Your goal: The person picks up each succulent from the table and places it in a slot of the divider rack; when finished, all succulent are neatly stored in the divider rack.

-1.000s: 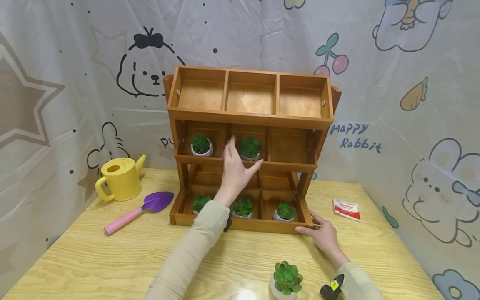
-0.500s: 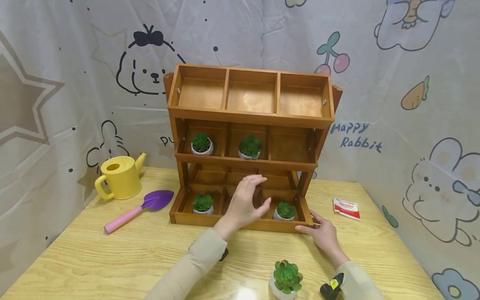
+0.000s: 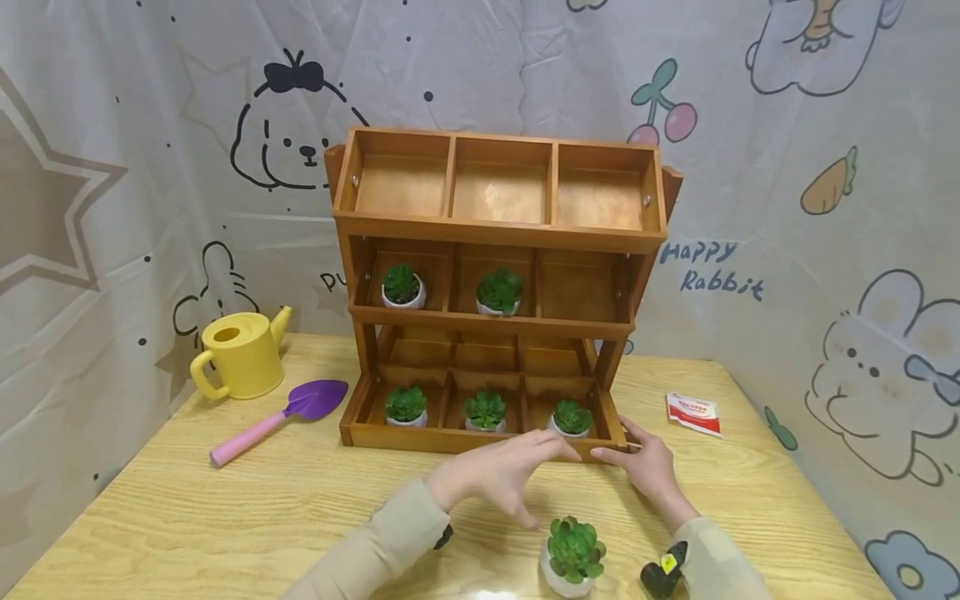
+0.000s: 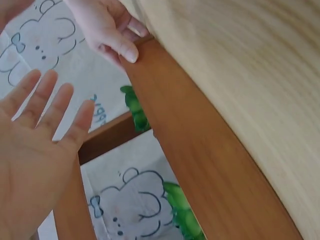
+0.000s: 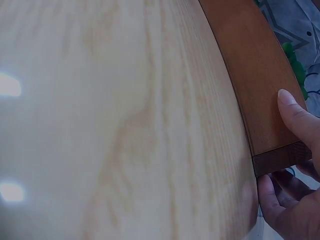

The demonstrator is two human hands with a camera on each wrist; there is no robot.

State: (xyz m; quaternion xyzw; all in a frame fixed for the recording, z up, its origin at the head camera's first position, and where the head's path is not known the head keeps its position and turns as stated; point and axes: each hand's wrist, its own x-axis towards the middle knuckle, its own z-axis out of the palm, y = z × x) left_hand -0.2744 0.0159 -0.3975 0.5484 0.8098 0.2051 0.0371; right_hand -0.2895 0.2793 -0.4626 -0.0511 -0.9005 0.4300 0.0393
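Note:
My left hand (image 3: pixel 504 472) hovers over the table in front of the wooden plant shelf (image 3: pixel 495 232), fingers spread and holding nothing. Just to its right a potted succulent (image 3: pixel 574 552) in a white pot stands on the table, not touched. With thumb on the front board and fingers round the side, my right hand (image 3: pixel 649 468) grips the shelf's lower right corner, as the right wrist view also shows. Three small potted succulents, one of them in the middle (image 3: pixel 485 410), fill the bottom front row. Two more, left (image 3: pixel 402 287) and centre (image 3: pixel 500 292), sit in the middle tier.
At the left of the table (image 3: pixel 247 508) stand a yellow watering can (image 3: pixel 244 357) and, beside it, a trowel (image 3: pixel 283 422) with purple blade and pink handle. A red and white packet (image 3: pixel 693 416) lies right of the shelf. Printed cloth (image 3: pixel 480 75) hangs behind.
My left hand has come down from the middle tier's centre succulent, past the bottom row, to above the table near the front succulent. My right hand has stayed on the shelf corner.

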